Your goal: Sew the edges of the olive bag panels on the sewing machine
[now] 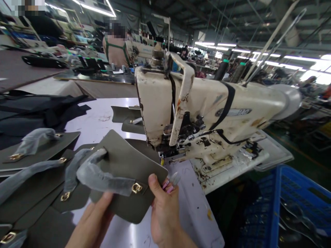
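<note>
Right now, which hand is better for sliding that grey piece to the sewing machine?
Probably the right hand: it pinches the grey piece nearer the sewing machine; the left hand is farther away.

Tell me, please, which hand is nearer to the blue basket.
Right. The right hand holds the grey-green panel at its right edge, with the blue basket farther off to the right. The left hand holds the panel's lower left edge, farther from the basket.
</note>
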Demonstrator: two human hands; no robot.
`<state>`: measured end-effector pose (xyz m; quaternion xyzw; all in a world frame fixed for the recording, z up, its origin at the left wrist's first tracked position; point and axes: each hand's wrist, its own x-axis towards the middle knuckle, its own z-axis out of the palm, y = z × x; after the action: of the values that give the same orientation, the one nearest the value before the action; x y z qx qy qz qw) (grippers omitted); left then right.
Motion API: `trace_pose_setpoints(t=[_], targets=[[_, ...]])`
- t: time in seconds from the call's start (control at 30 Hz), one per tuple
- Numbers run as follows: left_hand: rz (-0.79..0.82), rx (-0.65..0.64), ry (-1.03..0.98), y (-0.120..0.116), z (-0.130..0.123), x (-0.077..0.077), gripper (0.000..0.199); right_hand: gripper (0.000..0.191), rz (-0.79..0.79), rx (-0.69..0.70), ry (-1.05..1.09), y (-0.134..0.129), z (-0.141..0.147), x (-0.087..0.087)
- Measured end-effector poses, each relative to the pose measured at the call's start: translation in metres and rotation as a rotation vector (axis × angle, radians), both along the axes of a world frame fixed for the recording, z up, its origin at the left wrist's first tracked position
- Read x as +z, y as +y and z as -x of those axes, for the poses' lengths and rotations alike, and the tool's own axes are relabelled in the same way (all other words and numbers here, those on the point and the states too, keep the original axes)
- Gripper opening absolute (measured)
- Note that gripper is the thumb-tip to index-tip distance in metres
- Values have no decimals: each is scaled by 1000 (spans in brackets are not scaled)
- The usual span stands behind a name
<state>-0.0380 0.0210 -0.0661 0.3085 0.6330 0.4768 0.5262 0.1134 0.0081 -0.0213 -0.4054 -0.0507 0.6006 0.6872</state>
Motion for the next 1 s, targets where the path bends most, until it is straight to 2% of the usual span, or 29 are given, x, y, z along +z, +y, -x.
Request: trace_pose_setpoints(t=[0.07,0.17,0.3,0.4,0.5,0.63,0.83,1.0], targets=[[68,156,-247,18,-10,15,41,51,55,32,-24,0,4,-8],[12,204,-333,41,-20,25,44,61,88,70,-113,2,0,-18],[-108,152,-339,67,-25,19,60,60,48,116,-269,9,-16,-23],[-125,93,-344,82,-26,17,71,58,58,118,-367,15,-23,-25],[-127,65,-328,94,-27,22,77,58,77,121,-423,20,-24,-27],[-90,56,-282,106,-29,33,71,61,92,127,-426,24,-22,-25],[-106,21,-190,121,-40,53,54,48,69,127,-435,29,-22,-18],[-93,23,-123,129,-42,56,57,44,61,145,-442,35,-22,-18]])
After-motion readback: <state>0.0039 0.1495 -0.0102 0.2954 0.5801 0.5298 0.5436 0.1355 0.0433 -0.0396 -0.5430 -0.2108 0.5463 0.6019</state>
